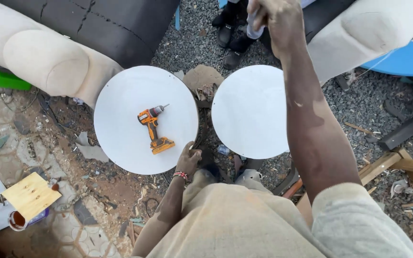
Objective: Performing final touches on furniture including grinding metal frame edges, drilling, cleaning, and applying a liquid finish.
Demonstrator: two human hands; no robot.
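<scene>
Two round white tabletops stand side by side below me, the left tabletop (120,138) and the right tabletop (249,114). An orange and black cordless drill (154,130) lies on the left one. My left hand (188,160) rests on the near right edge of the left tabletop, fingers curled on the rim. My right hand (274,21) is raised high toward the camera, closed around a small pale object that is mostly hidden by the fingers.
Beige upholstered sofa arms (44,62) sit at the upper left and upper right. Another person's dark shoes (230,33) stand on the gravel at the top. A plywood square (31,194), wooden frame pieces (402,167) and scraps litter the ground.
</scene>
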